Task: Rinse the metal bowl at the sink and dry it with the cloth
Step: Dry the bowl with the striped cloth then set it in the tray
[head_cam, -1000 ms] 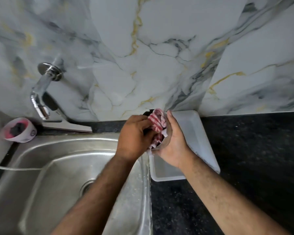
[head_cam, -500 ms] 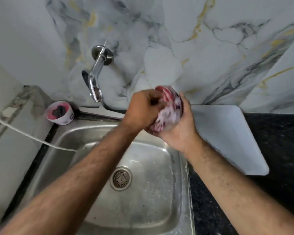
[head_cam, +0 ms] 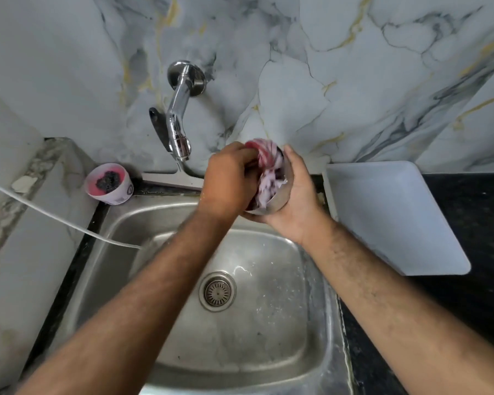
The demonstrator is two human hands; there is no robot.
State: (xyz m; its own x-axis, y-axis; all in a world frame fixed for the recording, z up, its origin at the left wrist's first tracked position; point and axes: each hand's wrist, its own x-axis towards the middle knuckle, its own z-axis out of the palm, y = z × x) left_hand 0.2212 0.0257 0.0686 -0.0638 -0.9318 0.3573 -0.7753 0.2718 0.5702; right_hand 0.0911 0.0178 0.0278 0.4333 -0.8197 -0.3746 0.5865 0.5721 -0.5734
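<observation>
Bowl (head_cam: 280, 199): metal, held above the far edge of the sink, tipped on its side with the opening facing left; only a strip of rim and wall shows.
Cloth (head_cam: 267, 172): red and white, bunched, stuffed into the bowl's mouth and bulging out at the far side.
Right hand (head_cam: 295, 195): cupped round the bowl from the right and beneath, fingers curled along its wall.
Left hand (head_cam: 227, 182): closed, fingers bent and pressing into the cloth at the bowl's opening.
Sink (head_cam: 320, 323): steel, wet, drain (head_cam: 217, 291) near the middle.
Tap (head_cam: 178, 121): chrome, wall-mounted, far left of the hands.
Cup (head_cam: 109, 183): small, pink inside with something dark in it, on the far left corner by the sink.
Tray (head_cam: 394, 215): white plastic, on the black counter (head_cam: 474, 223) right of the sink.
Wall (head_cam: 325, 67): marble-patterned, behind everything.
</observation>
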